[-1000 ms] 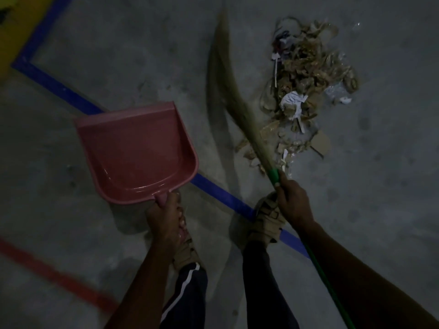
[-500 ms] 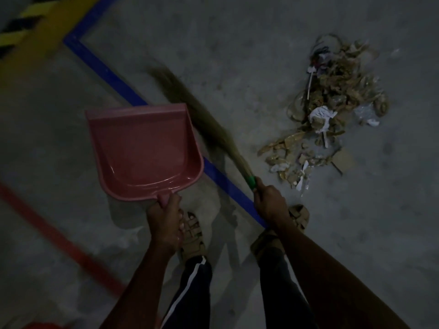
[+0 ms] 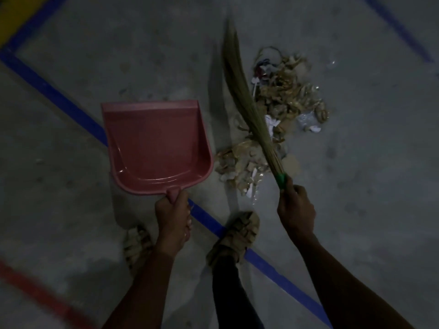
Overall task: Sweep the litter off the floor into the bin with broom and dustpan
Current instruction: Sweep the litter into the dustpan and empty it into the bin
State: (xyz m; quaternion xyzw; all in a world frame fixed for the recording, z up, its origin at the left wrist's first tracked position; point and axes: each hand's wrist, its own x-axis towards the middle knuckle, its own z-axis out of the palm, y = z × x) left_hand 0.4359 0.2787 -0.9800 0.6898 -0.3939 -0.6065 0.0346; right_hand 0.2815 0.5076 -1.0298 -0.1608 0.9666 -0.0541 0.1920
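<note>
Hands point(image 3: 173, 217) point(image 3: 295, 207) grip one dustpan point(image 3: 154, 148), one broom point(image 3: 247, 105)

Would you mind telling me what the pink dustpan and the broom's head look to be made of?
The dustpan looks like moulded plastic: smooth, slightly glossy, with highlights along its curved back rim. The broom head seems to be a bundle of dry grass or similar plant fibre, fine, matte, tan strands, bound into a green, probably plastic, handle.

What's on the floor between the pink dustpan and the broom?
In the head view, the near end of the litter pile, brown and white scraps, lies between the dustpan and the broom.
</note>
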